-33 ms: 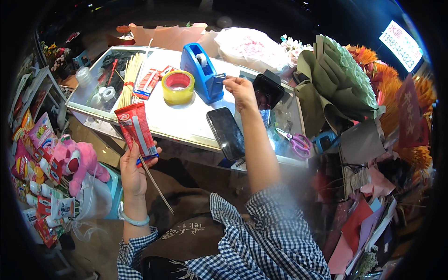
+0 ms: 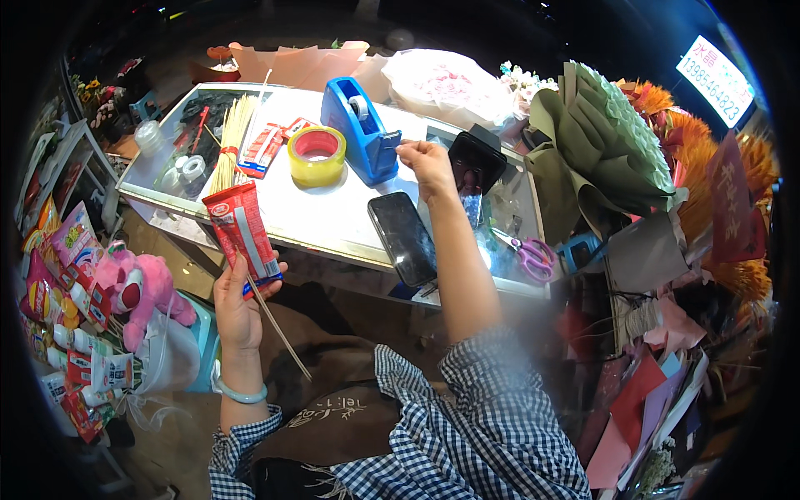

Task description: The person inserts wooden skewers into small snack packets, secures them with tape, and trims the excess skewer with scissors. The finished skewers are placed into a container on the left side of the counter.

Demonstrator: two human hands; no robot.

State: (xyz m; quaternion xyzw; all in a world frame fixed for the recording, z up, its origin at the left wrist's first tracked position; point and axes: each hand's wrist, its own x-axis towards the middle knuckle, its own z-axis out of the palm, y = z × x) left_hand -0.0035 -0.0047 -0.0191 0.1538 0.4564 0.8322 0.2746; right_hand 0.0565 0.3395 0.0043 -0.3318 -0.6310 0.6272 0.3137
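Note:
My left hand point(image 2: 239, 304) is closed round a red snack packet point(image 2: 243, 229) and a thin bamboo stick point(image 2: 285, 342), which runs along the packet and sticks out below it. The packet stands tilted in front of the table's near edge. My right hand point(image 2: 427, 165) is pinched at the cutter end of a blue tape dispenser point(image 2: 360, 133) with a small roll in it. Whatever lies between those fingertips is too small to make out. Left of the dispenser sits a wide yellow tape roll point(image 2: 318, 158). A dark phone point(image 2: 402, 237) lies below my right wrist.
On the table point(image 2: 333, 218) are a bundle of bamboo sticks point(image 2: 229, 150), more red packets point(image 2: 265, 150), a black box point(image 2: 477, 157) and purple-handled scissors point(image 2: 533, 257). Wrapped bouquets point(image 2: 600, 142) crowd the right. A pink plush toy point(image 2: 146, 292) and several snack packs point(image 2: 79, 233) stand left.

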